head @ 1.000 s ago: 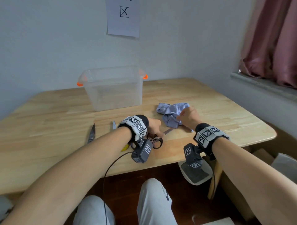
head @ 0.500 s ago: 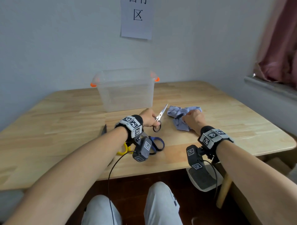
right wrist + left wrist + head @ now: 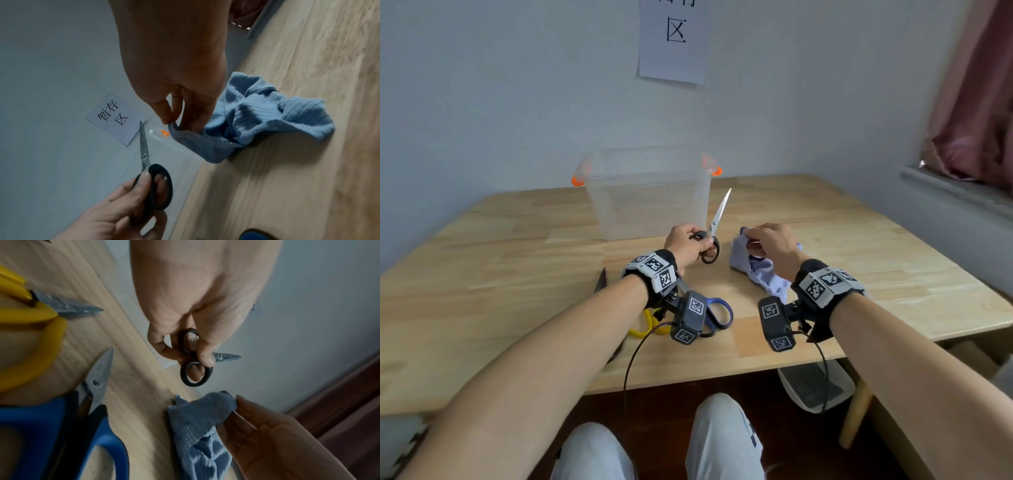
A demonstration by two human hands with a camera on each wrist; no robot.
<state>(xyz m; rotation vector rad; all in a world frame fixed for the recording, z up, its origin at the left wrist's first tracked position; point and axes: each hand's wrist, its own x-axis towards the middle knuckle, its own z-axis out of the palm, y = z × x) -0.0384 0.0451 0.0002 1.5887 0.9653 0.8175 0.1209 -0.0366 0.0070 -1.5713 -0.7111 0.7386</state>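
A pale wooden table (image 3: 876, 267) fills a corner of grey-white walls (image 3: 500, 102). A paper sign (image 3: 673, 51) hangs above it. A pink curtain (image 3: 979, 102) and a sill (image 3: 959, 198) are to its right, with dark floor (image 3: 664, 404) beneath.

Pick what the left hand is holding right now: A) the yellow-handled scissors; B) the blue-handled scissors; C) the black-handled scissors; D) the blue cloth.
C: the left hand grips the black-handled scissors by their loops, blades raised off the table. The yellow-handled scissors and blue-handled scissors lie on it, and the right hand pinches the blue cloth.
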